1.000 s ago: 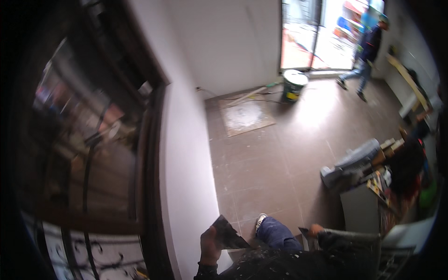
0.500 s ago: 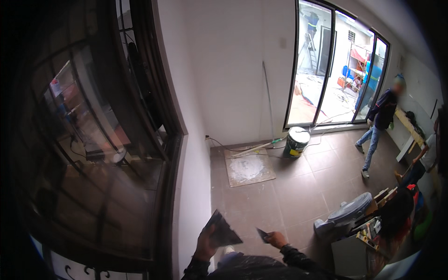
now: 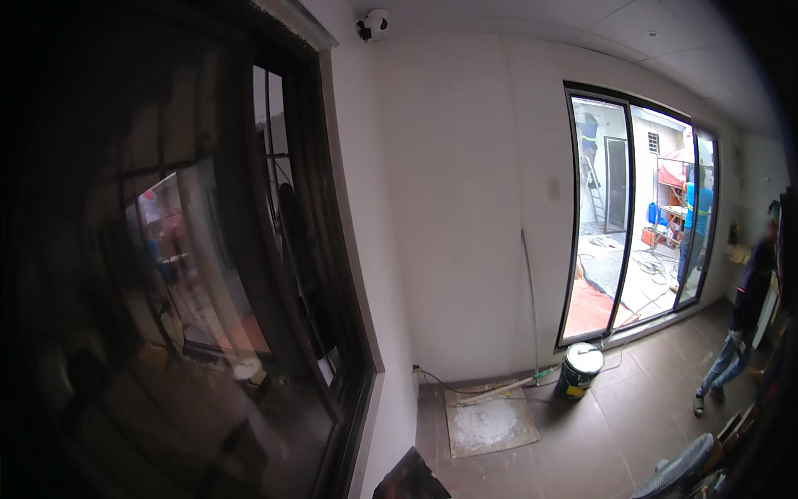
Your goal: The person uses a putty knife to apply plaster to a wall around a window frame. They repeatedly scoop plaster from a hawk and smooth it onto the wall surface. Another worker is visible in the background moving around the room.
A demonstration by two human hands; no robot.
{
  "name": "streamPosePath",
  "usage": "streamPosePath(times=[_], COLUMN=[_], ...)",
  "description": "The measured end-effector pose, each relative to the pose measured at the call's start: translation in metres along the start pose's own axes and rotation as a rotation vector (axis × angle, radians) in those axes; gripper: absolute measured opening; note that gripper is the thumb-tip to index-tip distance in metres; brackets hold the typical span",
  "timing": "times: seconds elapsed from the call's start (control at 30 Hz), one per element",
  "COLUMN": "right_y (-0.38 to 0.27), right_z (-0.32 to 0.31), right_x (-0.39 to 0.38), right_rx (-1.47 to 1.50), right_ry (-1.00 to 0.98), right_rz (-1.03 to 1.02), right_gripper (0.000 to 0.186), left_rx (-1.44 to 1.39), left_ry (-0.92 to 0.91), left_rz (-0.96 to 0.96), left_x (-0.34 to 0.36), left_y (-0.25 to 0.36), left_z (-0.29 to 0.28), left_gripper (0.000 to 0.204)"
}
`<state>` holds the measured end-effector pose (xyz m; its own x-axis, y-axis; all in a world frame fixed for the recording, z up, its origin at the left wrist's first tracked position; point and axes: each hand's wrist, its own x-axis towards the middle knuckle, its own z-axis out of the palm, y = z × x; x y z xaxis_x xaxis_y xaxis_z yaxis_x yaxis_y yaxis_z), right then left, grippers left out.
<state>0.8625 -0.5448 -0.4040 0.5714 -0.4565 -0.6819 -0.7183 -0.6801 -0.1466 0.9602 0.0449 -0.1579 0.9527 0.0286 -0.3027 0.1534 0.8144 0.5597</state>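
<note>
A dark flat plate [image 3: 413,476] with straight edges and a pointed upper corner juts up at the lower edge, beside the white wall on the left. A brownish blur shows on its face; whether that is skin or a reflection is unclear. My left hand, which gripped this plate half a second ago, is cut off by the lower edge. My right hand is out of the picture, and so is the small dark scraper it held.
A dark-framed glass panel [image 3: 332,316] fills the left. On the tiled floor lie a white-smeared board [image 3: 490,424] and a bucket [image 3: 579,374]. A thin pole [image 3: 530,308] leans on the wall. At right are a glass sliding door [image 3: 629,224], a person [image 3: 748,291] and a grey fan [image 3: 677,470].
My view has tilted up, so the room sits lower in the picture. My right hand and its scraper have dropped out of sight. The person at right appears nearer the right edge.
</note>
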Motion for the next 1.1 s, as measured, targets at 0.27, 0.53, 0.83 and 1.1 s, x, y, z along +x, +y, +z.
streamPosePath(times=[0.27,0.53,0.83,1.1], right_y=[-0.111,-0.264,-0.340,-0.388], right_z=[-0.041,-0.110,-0.200,-0.273], right_x=[0.132,0.210,0.119,0.019], right_rx=[-0.025,0.032,0.898,1.891], right_ry=[-0.060,0.061,-0.054,-0.394], right_rz=[-0.168,-0.571,-0.595,-0.495], right_gripper=[0.034,0.027,0.031,0.017], left_rx=[0.104,-0.047,0.128,1.579], left_ry=[-0.052,0.023,-0.249,-0.745], left_rz=[-0.066,-0.126,-0.074,1.084], left_x=[0.098,0.187,0.321,0.461], left_y=[-0.015,-0.079,-0.067,-0.071], left_z=[0.059,0.126,0.230,0.240], left_gripper=[0.030,0.034,0.043,0.033])
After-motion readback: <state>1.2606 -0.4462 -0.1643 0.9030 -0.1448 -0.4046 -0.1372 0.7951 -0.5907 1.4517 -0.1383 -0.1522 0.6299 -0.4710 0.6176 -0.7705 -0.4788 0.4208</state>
